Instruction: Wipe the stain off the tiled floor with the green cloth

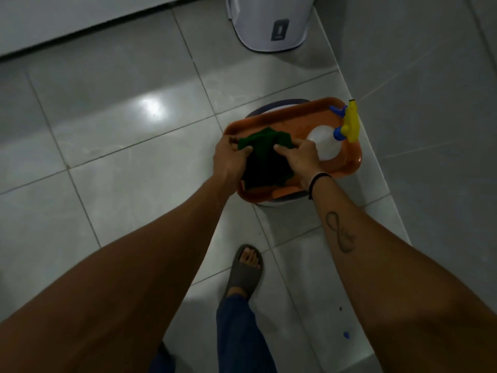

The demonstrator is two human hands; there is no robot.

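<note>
A dark green cloth [265, 154] hangs bunched over the near left part of an orange tray [269, 119]. My left hand [228, 160] pinches its left edge and my right hand [301, 157] pinches its right edge, both over the tray. The tiled floor [121, 146] is light grey and glossy. No clear stain shows on it apart from small dark specks [340, 308] near my right forearm.
A white spray bottle [324, 144] with a yellow and blue trigger head lies on the tray's right side. The tray rests on a round stool [271, 203]. A white bin [271, 22] stands behind. A wall runs along the right. My sandalled foot [246, 270] is below.
</note>
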